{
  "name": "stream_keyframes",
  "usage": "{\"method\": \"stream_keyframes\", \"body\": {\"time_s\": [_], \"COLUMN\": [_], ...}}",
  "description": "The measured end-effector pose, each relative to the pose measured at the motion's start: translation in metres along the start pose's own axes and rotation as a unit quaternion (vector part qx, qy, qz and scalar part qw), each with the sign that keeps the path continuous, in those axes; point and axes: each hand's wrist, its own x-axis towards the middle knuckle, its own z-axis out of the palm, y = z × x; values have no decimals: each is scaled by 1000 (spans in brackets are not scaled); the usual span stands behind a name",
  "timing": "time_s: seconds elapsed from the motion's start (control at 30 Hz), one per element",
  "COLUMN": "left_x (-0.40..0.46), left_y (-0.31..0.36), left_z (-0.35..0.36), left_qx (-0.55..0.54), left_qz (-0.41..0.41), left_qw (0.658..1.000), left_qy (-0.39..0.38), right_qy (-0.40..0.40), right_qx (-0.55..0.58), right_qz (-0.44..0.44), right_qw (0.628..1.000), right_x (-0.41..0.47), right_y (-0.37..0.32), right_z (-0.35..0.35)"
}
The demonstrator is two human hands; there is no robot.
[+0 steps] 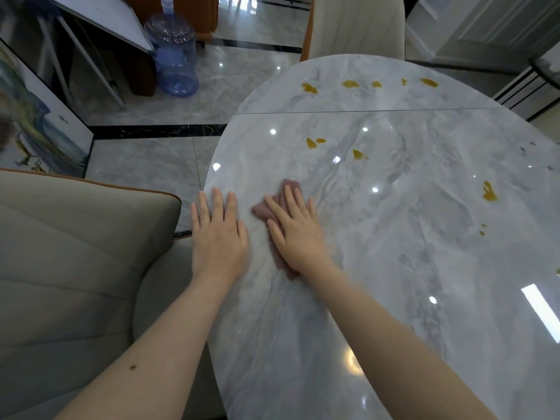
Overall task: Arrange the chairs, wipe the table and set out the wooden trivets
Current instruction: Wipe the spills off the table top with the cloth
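From the head camera, the right hand (295, 228) lies flat on a pink cloth (274, 207). Its fingers (289, 197) are straight and a little spread, and they press down on the cloth. The cloth is under the palm and fingers. A bit of it sticks out past the fingertips at the top, a bit sticks out on the thumb side, and a thin edge shows beside the wrist. The cloth lies on the gray marble tabletop (394, 268), near its left edge.

The left hand (216, 234) lies flat on the tabletop just beside the right hand, right at the rim. Its fingers (218, 204) are straight and close together. It holds nothing and does not touch the cloth.

Yellow spots (357, 154) lie on the tabletop farther out, well apart from the cloth. More yellow spots sit in a row near the far end and one big one sits on the right side.

A beige chair (75, 253) with an orange edge stands to the left, close to the tabletop. Another beige chair (357, 25) stands at the far end. A big blue water jug (174, 56) stands on the shiny floor (145, 162). A framed picture (36, 116) leans at the left. No words or labels can be read anywhere.
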Motion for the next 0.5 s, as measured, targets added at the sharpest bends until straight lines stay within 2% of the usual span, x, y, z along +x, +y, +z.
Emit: {"method": "stream_keyframes", "body": {"time_s": [0.1,0.2,0.3,0.5], "left_x": [1,5,18,89], "left_y": [-3,-3,16,57], "left_z": [-5,-9,-7,5], "left_qx": [-68,-97,-57,-61], "left_qz": [-7,-34,6,89], "left_qw": [998,995,998,994], "left_qy": [-8,4,18,14], "right_qy": [-25,-1,34,29], "right_qx": [17,14,5,-25], "right_qz": [-36,59,176,222], "right_qw": [999,998,984,974], "right_x": [-34,-32,-19,-5], "right_y": [26,69,90,93], "right_z": [-9,-21,-29,-16]}}
